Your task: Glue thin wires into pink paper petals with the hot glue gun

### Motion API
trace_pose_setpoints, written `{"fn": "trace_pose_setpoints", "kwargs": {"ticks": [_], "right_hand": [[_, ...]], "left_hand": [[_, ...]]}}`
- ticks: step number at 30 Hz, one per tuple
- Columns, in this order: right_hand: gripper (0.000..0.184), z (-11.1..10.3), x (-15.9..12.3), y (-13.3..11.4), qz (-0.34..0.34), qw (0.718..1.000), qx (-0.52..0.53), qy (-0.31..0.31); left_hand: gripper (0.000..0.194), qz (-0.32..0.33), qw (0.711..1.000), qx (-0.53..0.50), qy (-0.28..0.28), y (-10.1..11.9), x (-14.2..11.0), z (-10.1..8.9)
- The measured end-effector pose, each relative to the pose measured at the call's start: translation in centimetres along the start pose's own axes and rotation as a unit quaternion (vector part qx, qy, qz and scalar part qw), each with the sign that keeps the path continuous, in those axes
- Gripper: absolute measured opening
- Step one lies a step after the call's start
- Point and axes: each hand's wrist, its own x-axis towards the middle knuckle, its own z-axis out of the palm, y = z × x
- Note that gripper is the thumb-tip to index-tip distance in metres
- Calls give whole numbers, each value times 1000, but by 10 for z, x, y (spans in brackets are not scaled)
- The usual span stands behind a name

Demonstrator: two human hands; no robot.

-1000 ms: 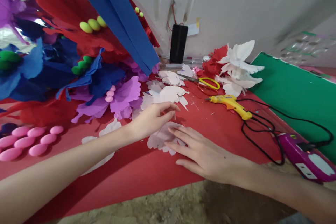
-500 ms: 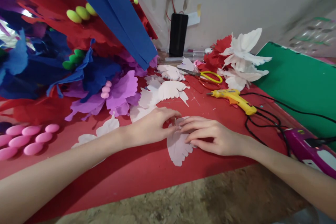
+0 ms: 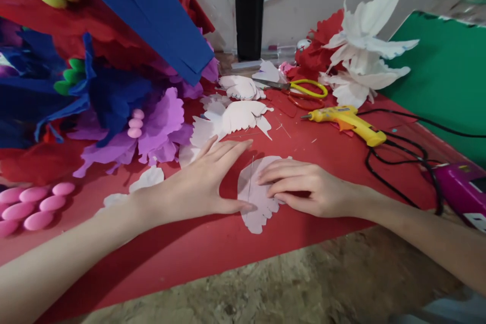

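A pale scalloped wing cutout [image 3: 257, 215] lies on the red sheet [image 3: 182, 258] in front of me. My right hand [image 3: 304, 187] has its bent fingers bunched on the cutout's right part, holding it against the sheet; the fingertips cover some of it. My left hand [image 3: 205, 182] is open, thumb stretched to the cutout's left edge and the other fingers spread above it. A thin straight strand [image 3: 251, 179] runs across the cutout; I cannot tell its material. More white wing cutouts [image 3: 245, 116] lie just beyond my left hand, and another white cutout [image 3: 148, 178] is partly behind my left forearm.
A yellow glue gun [image 3: 351, 122] with a black cord lies at right, near yellow-handled scissors [image 3: 307, 88]. White fabric flowers [image 3: 364, 45] and a green board [image 3: 448, 71] stand behind. Purple petals [image 3: 163, 121], pink ovals [image 3: 38, 220] and a blue strip [image 3: 152, 15] fill the left. A phone [image 3: 249, 17] leans at the wall.
The cutout has been turned and shifted right under my right hand, whose fingers have drawn together. My left hand has gone from bent fingers near the cutout to spread fingers. The view has tipped downward.
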Motion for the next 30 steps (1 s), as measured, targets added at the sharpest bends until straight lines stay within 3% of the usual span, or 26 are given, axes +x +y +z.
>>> {"fn": "trace_pose_setpoints", "kwargs": {"ticks": [3,6,21,27,30], "right_hand": [[18,0,-1,1,1,1000,-6,-5],[18,1,-1,0,0,1000,-15,-4],[18,2,-3,1,-17,1000,-25,-6],[21,1,-3,0,-26,998,-53,-21],[23,0,-3,0,-49,995,-84,-27]], "left_hand": [[100,10,999,4,-39,-3,2,0],[106,15,998,-1,-58,-6,5,3],[108,27,996,-7,-87,-9,4,8],[106,3,998,-53,-39,-4,2,8],[105,4,997,-66,-44,-3,1,10]]}}
